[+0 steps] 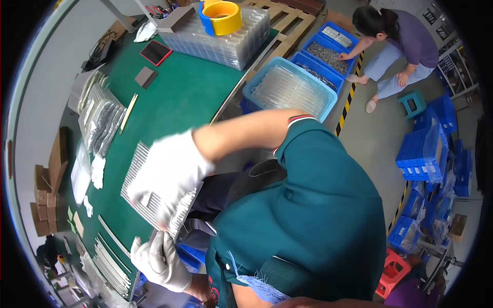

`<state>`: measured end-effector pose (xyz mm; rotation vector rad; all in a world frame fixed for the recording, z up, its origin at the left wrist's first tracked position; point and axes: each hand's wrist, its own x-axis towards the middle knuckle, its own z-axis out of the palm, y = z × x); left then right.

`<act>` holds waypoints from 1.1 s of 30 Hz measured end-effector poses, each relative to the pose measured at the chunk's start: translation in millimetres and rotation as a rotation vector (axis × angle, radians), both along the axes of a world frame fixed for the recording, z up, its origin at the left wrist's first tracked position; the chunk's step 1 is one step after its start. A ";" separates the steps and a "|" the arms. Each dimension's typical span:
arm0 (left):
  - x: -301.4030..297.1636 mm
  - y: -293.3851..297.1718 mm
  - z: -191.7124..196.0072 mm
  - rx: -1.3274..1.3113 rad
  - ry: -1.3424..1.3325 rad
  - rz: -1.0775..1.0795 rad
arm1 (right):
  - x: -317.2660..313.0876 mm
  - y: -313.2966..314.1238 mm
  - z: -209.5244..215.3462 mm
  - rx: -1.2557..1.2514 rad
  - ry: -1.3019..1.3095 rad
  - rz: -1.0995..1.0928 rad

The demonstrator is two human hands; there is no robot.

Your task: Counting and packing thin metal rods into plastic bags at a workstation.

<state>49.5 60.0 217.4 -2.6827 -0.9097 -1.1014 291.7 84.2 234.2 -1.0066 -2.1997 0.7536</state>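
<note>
Far left: cardboard pieces (49, 190) stacked off the green table (190, 97). Bagged silvery parts (102, 120) lay on the mat's left side. Ribbed clear tray (154, 197) filled with thin metal pins sat at the near table edge. Left hand (159, 262), white-gloved, curled closed around the tray's lower corner. Right hand (172, 169), gloved, pressed flat across the tray's top, fingers closed over it. Stacked clear trays (226, 43) bearing tape rolls (221, 16) stood farther back. Blue bins (328, 54) were right, beside a crouching person (395, 46).
</note>
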 end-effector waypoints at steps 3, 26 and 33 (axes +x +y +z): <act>-11.7 0.6 6.6 0.029 0.052 0.106 | -35.8 9.1 -17.2 0.046 0.009 0.136; -30.9 4.7 -20.0 -0.396 -0.488 0.429 | -13.3 10.2 -39.0 -0.262 0.198 -0.007; -11.7 39.1 -60.4 -0.618 -0.685 0.193 | -1.7 16.4 -40.7 -0.314 0.004 -0.258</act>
